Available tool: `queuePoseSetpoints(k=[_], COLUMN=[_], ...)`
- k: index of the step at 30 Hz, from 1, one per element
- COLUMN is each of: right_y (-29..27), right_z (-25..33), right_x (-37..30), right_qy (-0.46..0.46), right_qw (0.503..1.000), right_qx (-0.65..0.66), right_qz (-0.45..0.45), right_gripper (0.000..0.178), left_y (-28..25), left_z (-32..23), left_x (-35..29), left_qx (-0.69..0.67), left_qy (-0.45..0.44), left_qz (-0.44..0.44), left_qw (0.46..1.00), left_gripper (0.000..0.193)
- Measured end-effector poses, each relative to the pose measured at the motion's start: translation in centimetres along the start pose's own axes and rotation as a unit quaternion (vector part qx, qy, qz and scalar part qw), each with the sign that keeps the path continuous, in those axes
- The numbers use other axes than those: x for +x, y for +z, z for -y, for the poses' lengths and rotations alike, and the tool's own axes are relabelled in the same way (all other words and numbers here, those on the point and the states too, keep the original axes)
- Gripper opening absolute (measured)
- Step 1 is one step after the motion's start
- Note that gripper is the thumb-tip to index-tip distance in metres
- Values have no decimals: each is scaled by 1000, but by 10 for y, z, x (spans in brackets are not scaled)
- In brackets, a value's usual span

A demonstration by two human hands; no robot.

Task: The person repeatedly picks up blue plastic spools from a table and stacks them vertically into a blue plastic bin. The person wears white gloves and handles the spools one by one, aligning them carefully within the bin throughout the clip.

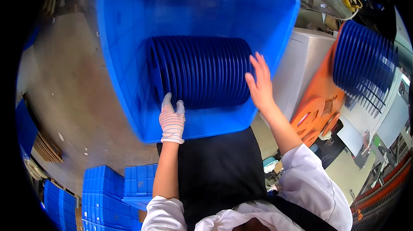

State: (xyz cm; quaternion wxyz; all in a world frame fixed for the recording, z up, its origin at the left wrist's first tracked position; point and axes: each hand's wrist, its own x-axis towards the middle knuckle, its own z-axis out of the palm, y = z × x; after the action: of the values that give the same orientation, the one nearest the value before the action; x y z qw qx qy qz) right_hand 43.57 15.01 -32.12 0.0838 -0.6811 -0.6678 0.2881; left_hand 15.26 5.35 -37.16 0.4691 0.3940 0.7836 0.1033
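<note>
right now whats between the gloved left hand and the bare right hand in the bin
In the head view, the row of dark blue discs in the blue bin lies between the left hand and right hand.
</note>
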Motion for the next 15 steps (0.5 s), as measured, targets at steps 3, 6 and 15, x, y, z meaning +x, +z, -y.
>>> queuePoseSetpoints(k=[3, 6, 15], right_y=[-15, -33, -217], right_z=[2, 31, 29], right_x=[-72, -129, -222], right_qy=[78, 76, 113], right_qw=[996, 991, 983], right_qx=[51, 60, 12], right_qz=[16, 92, 142], right_gripper=[53, 53, 58], left_y=[-20, -48, -114], left_z=[-24, -60, -53], left_x=[-9, -42, -137], left_qx=[18, -41, 90], left_qy=[4, -1, 138], left_qz=[48, 126, 220], left_qw=[999, 991, 962], left_gripper=[48, 47, 42])
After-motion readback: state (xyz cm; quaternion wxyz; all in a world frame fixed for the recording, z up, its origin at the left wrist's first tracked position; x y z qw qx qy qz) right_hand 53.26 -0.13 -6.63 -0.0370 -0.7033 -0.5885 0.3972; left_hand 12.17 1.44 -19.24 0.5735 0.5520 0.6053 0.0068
